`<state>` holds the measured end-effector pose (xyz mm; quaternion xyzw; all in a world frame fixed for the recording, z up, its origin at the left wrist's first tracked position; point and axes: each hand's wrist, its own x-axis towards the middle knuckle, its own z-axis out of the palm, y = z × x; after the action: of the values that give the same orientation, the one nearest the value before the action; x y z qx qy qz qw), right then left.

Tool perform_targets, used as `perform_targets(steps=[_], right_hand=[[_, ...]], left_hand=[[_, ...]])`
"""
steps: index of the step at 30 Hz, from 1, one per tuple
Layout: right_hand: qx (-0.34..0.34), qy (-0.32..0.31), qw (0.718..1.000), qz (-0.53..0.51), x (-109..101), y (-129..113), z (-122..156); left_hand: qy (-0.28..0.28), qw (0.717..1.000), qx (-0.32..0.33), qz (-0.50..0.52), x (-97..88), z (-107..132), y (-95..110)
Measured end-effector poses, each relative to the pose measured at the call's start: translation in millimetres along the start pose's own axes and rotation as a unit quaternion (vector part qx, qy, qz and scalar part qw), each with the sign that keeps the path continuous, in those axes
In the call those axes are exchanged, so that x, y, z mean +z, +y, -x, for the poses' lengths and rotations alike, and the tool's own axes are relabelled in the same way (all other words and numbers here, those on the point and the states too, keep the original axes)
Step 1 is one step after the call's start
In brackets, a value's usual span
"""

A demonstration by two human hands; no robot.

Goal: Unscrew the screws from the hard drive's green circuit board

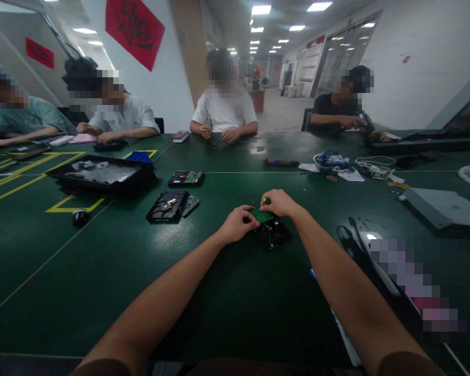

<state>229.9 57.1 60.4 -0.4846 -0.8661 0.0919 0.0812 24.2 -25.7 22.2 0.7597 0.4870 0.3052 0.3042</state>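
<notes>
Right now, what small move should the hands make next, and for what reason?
I would probably turn the small yellow-and-black tool with the right hand while the left hand steadies the drive: the right hand holds it at the green board, and the left hand is at the drive's side.

I can see two bare arms stretched over a glossy dark green desk (203, 282) toward a black rectangular hard drive (274, 235) with a green circuit board (263, 215). The left hand (238, 223) touches the drive's left side; the right hand (282, 202) grips a small black-and-yellow tool handle (267, 200) at the board's far end. Over to the left sits an opened black metal drive (162, 208), near a wide black tray (96, 184). Opposite, a co-worker in a white T-shirt (226, 110) sits at the desk.
</notes>
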Motion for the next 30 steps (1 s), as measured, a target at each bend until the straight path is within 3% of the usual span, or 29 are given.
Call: perform_targets(steps=[11, 16, 23, 30], right_hand=[[0.019, 0.036, 0.999, -0.021, -16, -1, 5], [0.021, 0.095, 0.994, -0.047, -33, -4, 2], [-0.01, 0.134, 0.991, -0.027, -55, -13, -3], [-0.045, 0.202, 0.978, -0.012, -68, -34, 10]], left_hand=[[-0.005, 1.0, 0.003, -0.001, -0.4, -1, -1], [-0.004, 1.0, 0.003, -0.004, 0.7, -1, -2], [0.004, 1.0, 0.027, 0.013, 1.8, 0, -4], [0.015, 0.999, 0.04, 0.016, 1.9, 0, -5]])
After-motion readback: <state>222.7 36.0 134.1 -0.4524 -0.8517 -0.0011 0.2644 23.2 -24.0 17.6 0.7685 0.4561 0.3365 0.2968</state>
